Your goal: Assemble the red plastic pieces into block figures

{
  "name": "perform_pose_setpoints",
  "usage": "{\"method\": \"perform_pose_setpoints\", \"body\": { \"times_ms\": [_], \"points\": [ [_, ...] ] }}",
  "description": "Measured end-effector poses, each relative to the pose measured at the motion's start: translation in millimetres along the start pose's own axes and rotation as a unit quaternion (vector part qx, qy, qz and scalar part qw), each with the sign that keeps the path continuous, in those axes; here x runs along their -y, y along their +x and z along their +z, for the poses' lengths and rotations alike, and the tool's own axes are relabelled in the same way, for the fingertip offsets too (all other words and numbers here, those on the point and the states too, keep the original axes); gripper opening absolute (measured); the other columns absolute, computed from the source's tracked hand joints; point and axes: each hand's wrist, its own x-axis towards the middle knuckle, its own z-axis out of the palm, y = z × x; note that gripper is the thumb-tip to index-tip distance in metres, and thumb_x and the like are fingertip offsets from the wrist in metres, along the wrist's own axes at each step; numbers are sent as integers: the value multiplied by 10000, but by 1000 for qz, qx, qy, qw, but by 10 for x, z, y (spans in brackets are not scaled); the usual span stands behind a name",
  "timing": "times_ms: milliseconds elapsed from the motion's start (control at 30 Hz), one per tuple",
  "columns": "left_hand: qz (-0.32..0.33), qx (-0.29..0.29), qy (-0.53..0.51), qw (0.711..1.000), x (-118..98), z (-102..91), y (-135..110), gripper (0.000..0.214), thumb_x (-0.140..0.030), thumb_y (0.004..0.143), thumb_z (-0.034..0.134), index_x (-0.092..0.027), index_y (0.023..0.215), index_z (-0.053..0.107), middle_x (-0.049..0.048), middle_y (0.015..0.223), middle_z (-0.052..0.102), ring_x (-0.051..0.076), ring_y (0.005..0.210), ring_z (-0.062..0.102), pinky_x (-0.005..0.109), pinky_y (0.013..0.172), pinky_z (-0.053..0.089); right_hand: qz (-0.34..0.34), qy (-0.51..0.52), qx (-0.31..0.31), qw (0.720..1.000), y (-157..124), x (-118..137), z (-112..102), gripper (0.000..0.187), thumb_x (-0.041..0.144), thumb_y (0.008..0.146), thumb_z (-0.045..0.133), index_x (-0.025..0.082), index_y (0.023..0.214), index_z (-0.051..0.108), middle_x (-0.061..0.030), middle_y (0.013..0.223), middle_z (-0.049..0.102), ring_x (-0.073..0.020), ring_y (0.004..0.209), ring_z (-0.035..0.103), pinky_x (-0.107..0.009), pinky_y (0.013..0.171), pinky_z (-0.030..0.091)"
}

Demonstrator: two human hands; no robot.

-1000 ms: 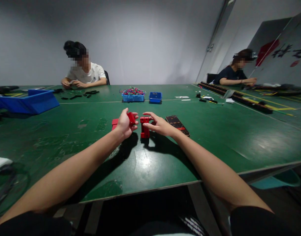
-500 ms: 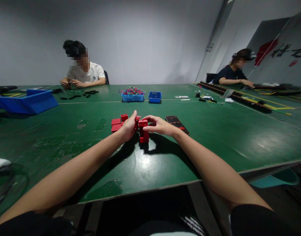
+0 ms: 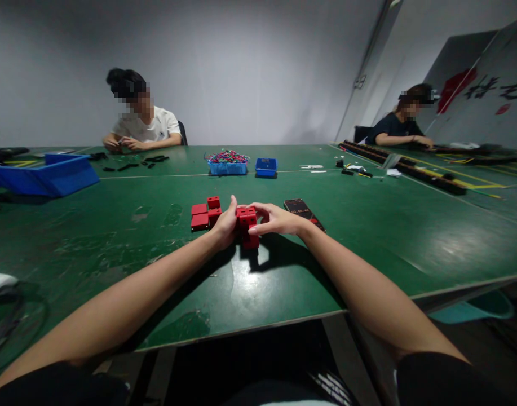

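Both hands have closed in since a second ago: the left hand (image 3: pixel 225 225), which then held 1 red block in the air, now presses against the left side of the red block assembly (image 3: pixel 247 224), and the right hand (image 3: pixel 277 219) has come in from the right, so the assembly is pinched between them on the green table (image 3: pixel 368 237), near its middle and just ahead of the person.

Risks, judged from this pose, largest first: the assembly stands tall on a narrow lower block (image 3: pixel 250 242), so uneven pressure from either side could tip it or twist it apart; a block pressed on crooked could jam or pop off and skid on the shiny top; a sweeping right wrist could knock the phone (image 3: pixel 304 212) just beside it.

Hard to make out: the joint between the pieces sits behind the left thumb and right fingers, so how many blocks are joined, and whether they seat flush, cannot be told. 3 loose red blocks (image 3: pixel 206 213) lie just left; their shapes blur together.
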Motion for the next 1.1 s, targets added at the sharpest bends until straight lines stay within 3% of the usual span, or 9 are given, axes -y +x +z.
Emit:
{"method": "perform_pose_setpoints", "body": {
  "times_ms": [167,400,667,867,967,1100],
  "points": [
    [9,5,-5,1000,12,-13,9,587,-678,877,384,-151,962,629,67,771,700,177,672,664,282,660,524,-13,-28,0,1000,3,23,7,612,347,733,752,178,1284,545,-43,1086,645,-180,996,579,-319,909,449],
    [6,45,-31,998,-3,-18,11,595,-659,903,335,-136,928,617,66,725,678,171,639,656,284,662,528,-4,20,9,1000,5,6,51,645,339,717,764,181,1285,503,-56,1161,615,-184,1052,564,-344,972,413],
    [-34,-21,-35,999,-23,-74,57,570,-585,944,286,-129,917,627,84,684,699,189,574,670,270,533,505,33,11,-12,999,13,10,50,504,375,705,770,175,1114,553,-26,1006,638,-163,913,582,-313,866,440],
    [-33,13,-56,998,-38,2,-8,513,-438,973,312,-90,855,669,114,708,720,203,655,697,302,676,551,50,45,-40,997,34,-59,-5,455,412,708,759,175,1051,579,-4,917,637,-135,805,582,-270,775,452],
    [-13,-2,-49,999,-17,9,-26,456,-400,974,349,-98,833,661,89,688,714,164,583,672,261,617,538,73,43,-72,994,46,-87,-26,447,447,704,756,160,1008,595,-5,872,635,-128,767,569,-258,731,443],
    [-10,32,-35,999,7,-6,-43,450,-454,954,399,-99,888,669,62,663,694,136,516,635,224,525,499,93,42,-94,990,63,-93,-14,444,491,723,732,151,981,610,-15,858,641,-121,739,557,-246,678,429]
  ]
}}
